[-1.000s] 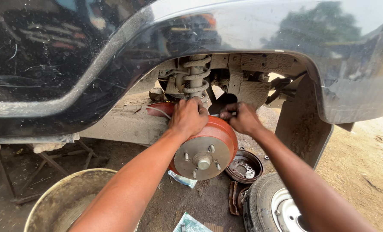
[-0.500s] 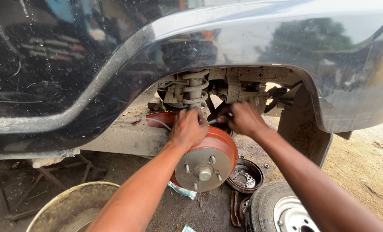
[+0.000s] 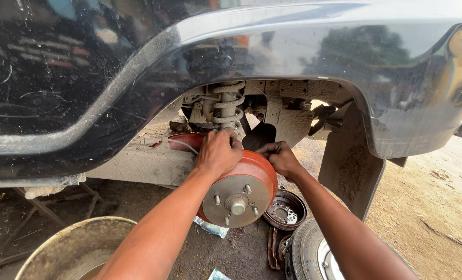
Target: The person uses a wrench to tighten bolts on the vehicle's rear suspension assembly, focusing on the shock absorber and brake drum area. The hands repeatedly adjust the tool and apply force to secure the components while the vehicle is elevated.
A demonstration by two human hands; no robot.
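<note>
Dusty black car body, grey mud flap, metal basin, loose wheel on dirt.

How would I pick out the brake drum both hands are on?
Look into the wheel arch of the dark vehicle, below the coil spring. The brake drum is the red-orange cylinder gripped by the left hand and right hand. Unlike the rusty drum lying on the ground, it shows a grey face with studs.

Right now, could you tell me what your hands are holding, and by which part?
Both hands grip the red brake drum by its rim: left hand on top, right hand at its rear right edge.
</note>
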